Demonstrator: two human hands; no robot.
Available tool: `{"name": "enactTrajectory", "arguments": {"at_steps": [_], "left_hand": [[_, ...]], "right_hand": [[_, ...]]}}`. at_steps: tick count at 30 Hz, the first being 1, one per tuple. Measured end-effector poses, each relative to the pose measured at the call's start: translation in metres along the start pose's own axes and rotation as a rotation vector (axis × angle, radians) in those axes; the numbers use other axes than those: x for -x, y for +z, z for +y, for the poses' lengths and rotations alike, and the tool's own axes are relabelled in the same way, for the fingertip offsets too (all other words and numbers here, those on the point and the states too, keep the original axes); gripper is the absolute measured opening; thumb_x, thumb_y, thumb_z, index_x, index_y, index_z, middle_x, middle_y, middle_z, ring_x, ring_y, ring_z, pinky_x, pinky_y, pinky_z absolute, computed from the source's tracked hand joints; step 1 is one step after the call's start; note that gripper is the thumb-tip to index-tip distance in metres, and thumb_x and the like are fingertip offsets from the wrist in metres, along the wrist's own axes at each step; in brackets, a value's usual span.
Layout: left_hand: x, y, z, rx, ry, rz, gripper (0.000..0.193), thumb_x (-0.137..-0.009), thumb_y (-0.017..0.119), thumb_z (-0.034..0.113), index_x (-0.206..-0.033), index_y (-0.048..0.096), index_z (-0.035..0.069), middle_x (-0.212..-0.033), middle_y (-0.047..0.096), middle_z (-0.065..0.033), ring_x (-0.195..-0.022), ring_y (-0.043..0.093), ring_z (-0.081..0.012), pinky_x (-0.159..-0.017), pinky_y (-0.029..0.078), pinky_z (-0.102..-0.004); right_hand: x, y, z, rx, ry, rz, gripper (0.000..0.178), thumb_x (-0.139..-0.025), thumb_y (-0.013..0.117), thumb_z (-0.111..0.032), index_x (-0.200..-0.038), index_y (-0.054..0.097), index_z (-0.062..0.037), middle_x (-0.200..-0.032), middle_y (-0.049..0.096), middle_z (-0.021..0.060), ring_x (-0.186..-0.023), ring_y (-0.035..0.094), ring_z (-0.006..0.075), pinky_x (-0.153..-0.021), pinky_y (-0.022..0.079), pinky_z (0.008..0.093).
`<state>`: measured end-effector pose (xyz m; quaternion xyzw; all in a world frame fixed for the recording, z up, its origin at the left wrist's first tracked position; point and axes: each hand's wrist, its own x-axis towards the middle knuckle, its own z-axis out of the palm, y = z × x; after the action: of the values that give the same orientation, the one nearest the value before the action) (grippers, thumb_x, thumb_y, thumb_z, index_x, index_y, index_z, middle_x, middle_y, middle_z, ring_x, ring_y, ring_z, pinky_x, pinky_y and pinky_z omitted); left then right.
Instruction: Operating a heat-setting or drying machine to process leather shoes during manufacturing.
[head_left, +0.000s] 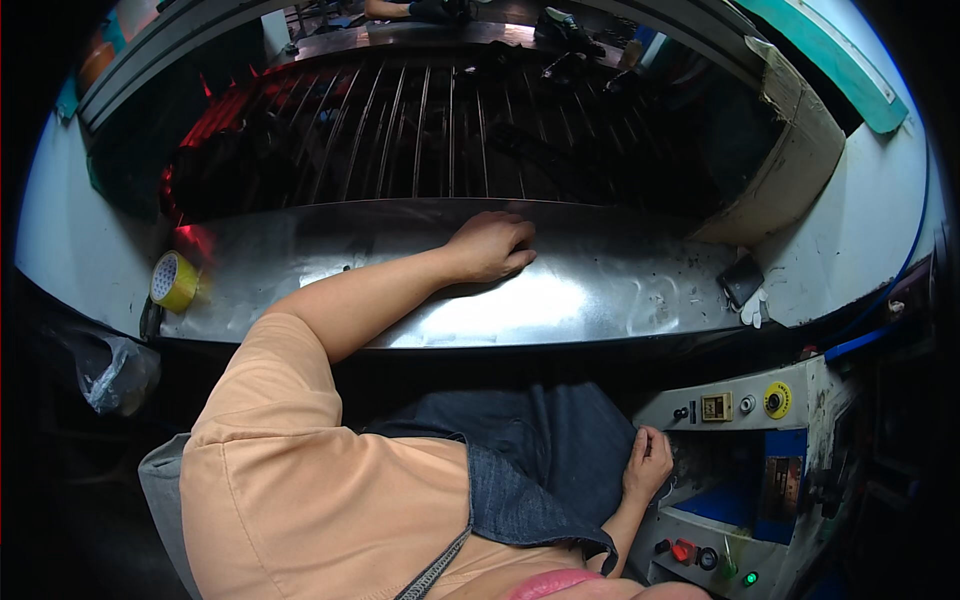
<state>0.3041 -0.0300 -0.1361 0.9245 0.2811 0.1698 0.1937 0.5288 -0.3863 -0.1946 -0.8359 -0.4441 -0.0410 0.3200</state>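
My left hand lies on the bare metal ledge, its forearm stretched along the sheet. The fingers are curled in a loose fist, and nothing shows in them. Lower on the right, my right hand is beside the inner edge of a light grey control panel. Its fingers are bent together with no object visible in them; whether they touch the panel I cannot tell. Beyond the ledge runs a dark bed of parallel metal rods, lit red at its left side.
A yellow tape roll stands at the ledge's left end. At its right end lie a dark flat object and a whitish glove. A plastic bag hangs at left. Dark shoes and another person's arm appear at the far side.
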Motion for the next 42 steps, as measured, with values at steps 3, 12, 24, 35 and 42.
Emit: {"name": "enactTrajectory", "arguments": {"at_steps": [3, 12, 24, 35, 42], "left_hand": [[0.0002, -0.0005, 0.0005, 0.003, -0.004, -0.003, 0.029, -0.087, 0.060, 0.031, -0.093, 0.062, 0.003, -0.089, 0.061, -0.0123, -0.088, 0.059, -0.0281, -0.079, 0.047, -0.0408], [0.0004, -0.0008, 0.0016, 0.002, -0.014, -0.016, 0.029, -0.087, 0.059, 0.032, -0.094, 0.062, 0.003, -0.090, 0.062, -0.0124, -0.089, 0.059, -0.0279, -0.079, 0.047, -0.0410], [-0.0001, 0.0013, 0.0001, -0.003, 0.008, 0.013, 0.027, -0.087, 0.059, 0.030, -0.092, 0.062, 0.003, -0.089, 0.062, -0.0123, -0.089, 0.059, -0.0281, -0.079, 0.048, -0.0410], [-0.0002, 0.0015, -0.0001, 0.007, 0.003, 0.012, 0.026, -0.087, 0.060, 0.029, -0.092, 0.061, 0.004, -0.088, 0.062, -0.0122, -0.087, 0.059, -0.0282, -0.078, 0.048, -0.0409], [0.0001, -0.0004, 0.0021, 0.010, -0.006, 0.009, 0.026, -0.086, 0.060, 0.029, -0.091, 0.061, 0.003, -0.087, 0.061, -0.0121, -0.087, 0.059, -0.0279, -0.077, 0.048, -0.0408]], "right_hand": [[-0.0002, -0.0007, -0.0016, -0.007, 0.003, -0.004, 0.019, -0.092, 0.056, -0.020, -0.090, 0.063, -0.0019, -0.083, 0.063, 0.0145, -0.076, 0.062, 0.0325, -0.068, 0.048, 0.0368], [0.0001, -0.0022, -0.0037, -0.011, 0.010, -0.010, 0.019, -0.092, 0.056, -0.019, -0.089, 0.063, -0.0015, -0.082, 0.062, 0.0146, -0.075, 0.061, 0.0328, -0.067, 0.048, 0.0369], [0.0003, -0.0001, 0.0011, 0.006, -0.008, -0.004, 0.019, -0.092, 0.056, -0.019, -0.090, 0.063, -0.0016, -0.082, 0.062, 0.0147, -0.075, 0.061, 0.0326, -0.067, 0.048, 0.0369], [0.0006, 0.0003, 0.0024, 0.013, -0.023, 0.008, 0.020, -0.092, 0.055, -0.020, -0.089, 0.063, -0.0022, -0.082, 0.062, 0.0149, -0.075, 0.061, 0.0331, -0.067, 0.047, 0.0377], [0.0005, -0.0005, 0.0003, 0.001, -0.003, -0.001, 0.020, -0.092, 0.055, -0.020, -0.089, 0.063, -0.0018, -0.082, 0.062, 0.0148, -0.074, 0.061, 0.0327, -0.067, 0.047, 0.0369]]}}
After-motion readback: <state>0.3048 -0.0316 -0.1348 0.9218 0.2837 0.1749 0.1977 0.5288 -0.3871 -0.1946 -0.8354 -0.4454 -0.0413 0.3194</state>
